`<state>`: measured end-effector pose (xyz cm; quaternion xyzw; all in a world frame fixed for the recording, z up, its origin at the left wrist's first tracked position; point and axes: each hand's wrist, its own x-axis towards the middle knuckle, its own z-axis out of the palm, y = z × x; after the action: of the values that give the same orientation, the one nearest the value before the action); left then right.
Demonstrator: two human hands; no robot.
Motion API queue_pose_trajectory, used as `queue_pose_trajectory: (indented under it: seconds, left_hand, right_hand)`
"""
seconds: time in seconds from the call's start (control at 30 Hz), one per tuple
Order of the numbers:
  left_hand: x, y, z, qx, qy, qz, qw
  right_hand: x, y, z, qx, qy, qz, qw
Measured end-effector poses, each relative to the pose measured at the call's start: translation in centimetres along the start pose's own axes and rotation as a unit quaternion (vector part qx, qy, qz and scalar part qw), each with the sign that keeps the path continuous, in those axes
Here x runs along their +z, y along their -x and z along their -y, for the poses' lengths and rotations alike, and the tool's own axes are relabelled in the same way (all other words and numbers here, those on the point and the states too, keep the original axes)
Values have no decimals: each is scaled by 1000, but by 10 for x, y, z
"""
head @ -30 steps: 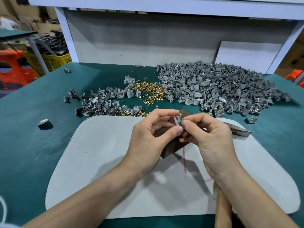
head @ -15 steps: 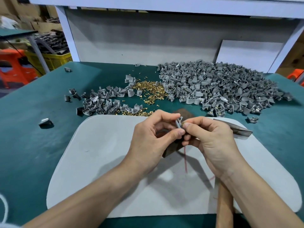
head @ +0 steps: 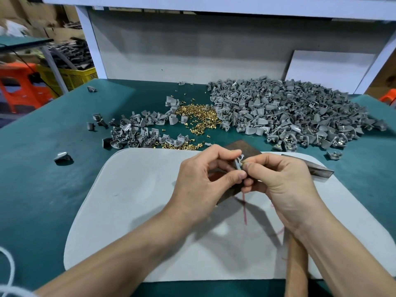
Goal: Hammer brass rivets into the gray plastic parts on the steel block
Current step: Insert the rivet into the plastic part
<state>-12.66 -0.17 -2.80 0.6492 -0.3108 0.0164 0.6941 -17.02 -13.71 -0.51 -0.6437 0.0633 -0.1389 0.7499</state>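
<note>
My left hand (head: pixel 205 181) pinches a small gray plastic part (head: pixel 238 163) between thumb and fingers, just above the dark steel block (head: pixel 244 146) on the white pad. My right hand (head: pixel 282 185) meets it from the right. Its thumb and forefinger pinch a tiny brass rivet (head: pixel 242 163) against the part; the rivet is mostly hidden. A hammer lies under my right forearm, its steel head (head: pixel 312 168) pointing right and its wooden handle (head: pixel 296 266) running toward me. Loose brass rivets (head: pixel 199 116) lie in a heap behind the block.
A big pile of gray parts (head: pixel 289 112) fills the back right of the green table. A smaller pile (head: pixel 137 133) lies back left, with stray parts (head: pixel 63 156) further left. The white pad (head: pixel 139 211) covers the near middle. A white board leans at the back right.
Both hands stay together over the block; my fingertips have shifted slightly on the part. Nothing else has moved.
</note>
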Motion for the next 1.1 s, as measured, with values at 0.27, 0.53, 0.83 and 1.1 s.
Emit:
queue_pose_trajectory:
  seconds: [0.27,0.53,0.83,1.1]
  left_hand:
    - [2,2,0,8,-8,-26,1000]
    - [1,2,-2,16,9,-40,999]
    - [2,3,-2,20,-12,-36,999]
    - [3,3,1,9,-7,-26,1000]
  right_hand:
    - [0,-1,2,27,-38,24,999]
    - [3,1,4,63,-124,28,990]
    - [3,2,6,61,-99,33,993]
    - [2,1,3,40,-34,25,998]
